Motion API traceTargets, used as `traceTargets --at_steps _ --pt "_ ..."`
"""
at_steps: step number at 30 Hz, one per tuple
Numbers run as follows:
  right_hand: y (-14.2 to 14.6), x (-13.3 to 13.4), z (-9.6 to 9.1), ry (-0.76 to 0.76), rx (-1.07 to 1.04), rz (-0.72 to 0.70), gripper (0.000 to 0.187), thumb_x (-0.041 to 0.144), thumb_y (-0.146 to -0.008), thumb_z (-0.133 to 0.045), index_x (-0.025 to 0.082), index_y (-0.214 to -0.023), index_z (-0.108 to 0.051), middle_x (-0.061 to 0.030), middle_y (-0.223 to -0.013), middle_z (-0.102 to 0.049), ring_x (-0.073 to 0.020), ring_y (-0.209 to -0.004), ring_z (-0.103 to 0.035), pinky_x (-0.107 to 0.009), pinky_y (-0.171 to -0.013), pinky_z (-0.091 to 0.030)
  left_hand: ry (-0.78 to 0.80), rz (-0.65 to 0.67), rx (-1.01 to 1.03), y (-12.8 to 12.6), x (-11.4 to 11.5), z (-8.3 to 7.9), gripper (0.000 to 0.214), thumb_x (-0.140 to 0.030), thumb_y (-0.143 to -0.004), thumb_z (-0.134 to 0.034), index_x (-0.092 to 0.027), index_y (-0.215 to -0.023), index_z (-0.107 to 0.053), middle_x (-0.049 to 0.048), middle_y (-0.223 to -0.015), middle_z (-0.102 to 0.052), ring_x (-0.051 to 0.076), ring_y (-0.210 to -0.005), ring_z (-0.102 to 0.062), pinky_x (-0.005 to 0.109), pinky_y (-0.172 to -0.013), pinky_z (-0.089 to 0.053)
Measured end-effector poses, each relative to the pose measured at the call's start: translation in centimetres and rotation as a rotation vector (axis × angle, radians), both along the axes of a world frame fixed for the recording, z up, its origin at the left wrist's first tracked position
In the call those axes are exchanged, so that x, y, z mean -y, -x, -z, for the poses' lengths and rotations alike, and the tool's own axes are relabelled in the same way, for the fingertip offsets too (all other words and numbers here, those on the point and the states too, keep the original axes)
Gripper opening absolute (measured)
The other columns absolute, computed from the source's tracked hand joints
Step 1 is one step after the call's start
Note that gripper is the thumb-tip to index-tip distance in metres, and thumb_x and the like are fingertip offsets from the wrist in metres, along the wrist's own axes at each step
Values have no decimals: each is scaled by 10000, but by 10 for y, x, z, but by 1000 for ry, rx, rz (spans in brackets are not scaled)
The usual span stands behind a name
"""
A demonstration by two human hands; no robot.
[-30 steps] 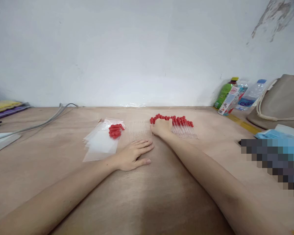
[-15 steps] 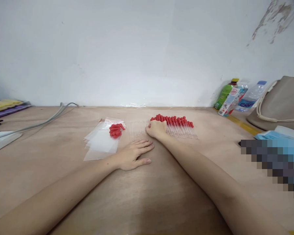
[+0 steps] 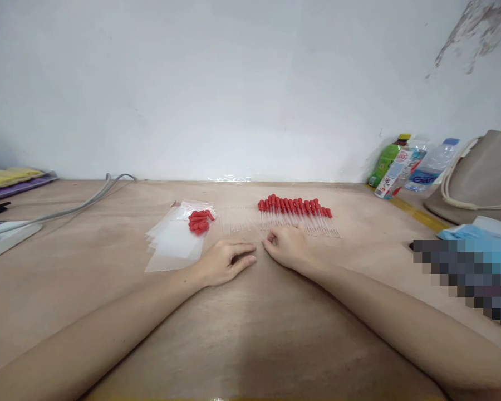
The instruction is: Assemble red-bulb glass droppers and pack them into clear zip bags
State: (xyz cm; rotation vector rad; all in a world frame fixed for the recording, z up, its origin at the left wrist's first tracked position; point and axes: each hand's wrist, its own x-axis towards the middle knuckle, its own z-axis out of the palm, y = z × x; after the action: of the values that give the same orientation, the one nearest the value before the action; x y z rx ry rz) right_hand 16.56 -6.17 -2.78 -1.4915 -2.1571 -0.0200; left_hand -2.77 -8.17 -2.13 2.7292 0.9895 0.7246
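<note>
Tubes (image 3: pixel 235 220), thin and clear, lay just beyond your left hand (image 3: pixel 226 260), its fingers slightly apart. Whether your right hand (image 3: pixel 287 246), fingers curled, gripped one was unclear; a light pinch seemed best.

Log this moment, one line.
left hand: near plastic bags; right hand: fingers curled, contents unclear; red-bulbed droppers: lined up; red bulbs: on bags

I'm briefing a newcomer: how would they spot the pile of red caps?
On the wooden table, whitish bags lie fanned left of and beyond the left hand. The pile of red caps sits at their far right side. Unlike the red-topped row farther right, these show no clear tubes.
</note>
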Motion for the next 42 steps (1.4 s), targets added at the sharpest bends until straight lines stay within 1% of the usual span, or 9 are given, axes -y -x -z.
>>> traceTargets --at_steps 3,7,12,15,22,28,33,37,42 --pt "-24 15 2 -26 -50 -45 119 279 -732 -527 192 -654 -552 20 -654 -592 -127 -646 -505 -295 -676 -235 -176 -236 -8 7 -9 -7 243 -302 -833 -450 -180 -887 -653 55 -870 -650 197 -861 -562 355 -817 -421" --pt "-39 20 5 -70 -107 -63 128 300 -725 -560 199 -802 -578 2 -754 -591 -142 -738 -514 -290 -692 -256 -334 -522 -149 25 -35 -22 226 -259 -791 -453 -180 -860 -654 70 -905 -622 241 -917 -520 399 -822 -383" --pt "-28 14 7 -107 -25 -105 263 381 -762 -539 209 -944 -615 -44 -874 -590 -196 -874 -494 -329 -753 -268 -165 -648 -377 41 -71 -32 296 -163 -696 -450 -203 -898 -662 58 -1041 -596 241 -962 -528 367 -835 -386" --pt "-22 11 8 -117 5 -110 239 370 -788 -514 211 -915 -639 -46 -858 -585 -188 -856 -484 -323 -738 -276 -69 -672 -435 43 -83 -31 321 -136 -642 -466 -202 -887 -663 65 -1035 -603 232 -895 -568 320 -770 -423" --pt "-23 8 10 -92 -12 -138 203 284 -824 -479 220 -828 -672 -37 -827 -587 -172 -841 -473 -317 -737 -276 -60 -685 -435 45 -87 -26 235 -125 -631 -457 -181 -760 -645 89 -898 -637 246 -795 -590 309 -648 -432" --pt "-23 7 9 -63 -36 -118 181 234 -815 -483 193 -742 -644 -36 -806 -584 -164 -817 -477 -314 -730 -278 -121 -672 -355 46 -85 -35 189 -161 -682 -467 -191 -793 -617 64 -934 -627 243 -842 -581 308 -669 -429" --pt "-22 9 6 -40 -108 -82 122 194 -803 -468 168 -771 -582 -44 -831 -581 -164 -813 -492 -306 -732 -309 -235 -442 -5 33 -63 -38 130 -228 -770 -465 -174 -858 -544 58 -946 -606 197 -847 -573 303 -746 -426" --pt "-25 7 8 -32 -248 -90 115 181 -826 -405 161 -855 -514 -51 -837 -595 -161 -771 -512 -296 -702 -344 -95 -229 71 15 -33 -23 110 -257 -824 -454 -172 -871 -506 20 -790 -608 141 -694 -572 248 -622 -434" --pt "-28 8 11 -84 -268 -233 102 190 -831 -384 178 -873 -477 -49 -792 -584 -161 -732 -510 -282 -656 -364 -35 -183 157 4 -12 -3 150 -306 -819 -510 -174 -885 -539 16 -817 -633 127 -699 -577 246 -647 -448"
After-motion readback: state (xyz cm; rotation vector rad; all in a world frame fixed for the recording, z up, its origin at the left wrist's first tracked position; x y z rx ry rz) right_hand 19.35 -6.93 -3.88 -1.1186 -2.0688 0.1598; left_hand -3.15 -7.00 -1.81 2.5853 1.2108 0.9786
